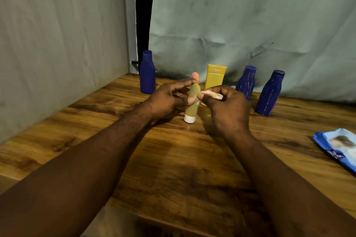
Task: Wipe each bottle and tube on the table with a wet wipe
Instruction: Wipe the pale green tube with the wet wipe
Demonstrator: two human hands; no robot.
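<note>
tube at centre: your left hand (165, 100) curls round the tan tube (192, 100), white cap down toward the counter (173, 159). your right hand (227, 106) pinches the wet wipe (211, 94) against its side. yellow tube (214, 77) stands at one o'clock of it, wipes pack (339, 146) at four.

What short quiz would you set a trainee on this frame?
1. True or false: the right hand pinches the wet wipe.
2. How many blue bottles stand on the table?
3. The left hand grips: A a glass jar; B the olive tube with the white cap; C a spoon.
Key: 1 true; 2 three; 3 B.
</note>
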